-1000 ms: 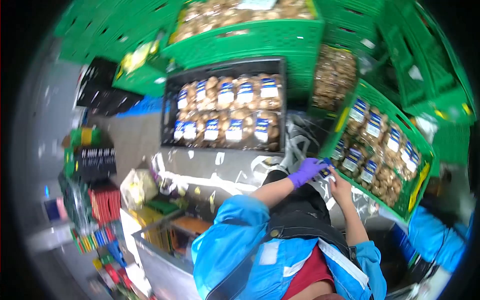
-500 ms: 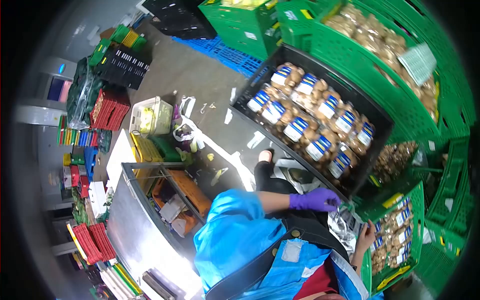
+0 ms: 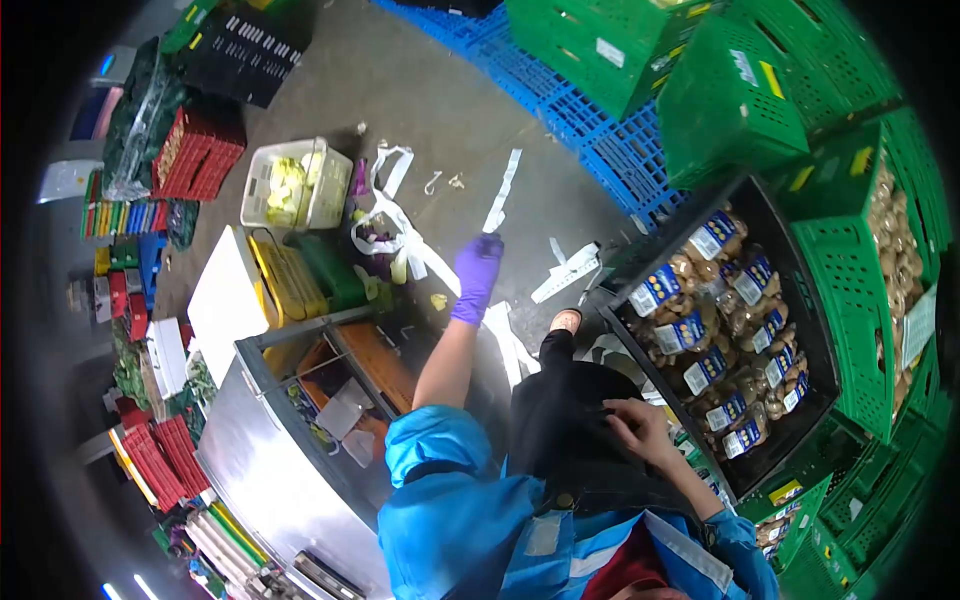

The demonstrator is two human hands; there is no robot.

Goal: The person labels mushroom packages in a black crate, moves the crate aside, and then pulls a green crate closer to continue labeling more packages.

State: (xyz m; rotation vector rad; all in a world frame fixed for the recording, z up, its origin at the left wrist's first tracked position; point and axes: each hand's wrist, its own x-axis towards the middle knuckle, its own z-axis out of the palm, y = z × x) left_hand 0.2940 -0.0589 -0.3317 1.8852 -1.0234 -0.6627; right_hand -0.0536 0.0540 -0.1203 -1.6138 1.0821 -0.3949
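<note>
My left hand (image 3: 478, 272), in a purple glove, reaches out over the floor with its fingers curled in. Whatever it may hold is hidden. Just beyond it lies a white strip (image 3: 505, 185), and other white strips (image 3: 568, 273) are scattered on the floor (image 3: 450, 110). My right hand (image 3: 640, 428) is bare, over my dark trousers, with its fingers apart and nothing in them. To its right stands a black crate (image 3: 615, 270) of packed mushrooms (image 3: 705, 370) with blue and white labels.
Green crates (image 3: 730, 110) and a blue pallet (image 3: 560, 85) are at the upper right. A pale basket (image 3: 330, 190) with leafy scraps stands upper left. Nearer on the left is a metal unit (image 3: 260, 440) with an orange crate (image 3: 370, 370) inside.
My left hand has swung away from beside the black crate, out over the floor. My right hand has left the green crate's edge and come in front of my body. The view has turned.
</note>
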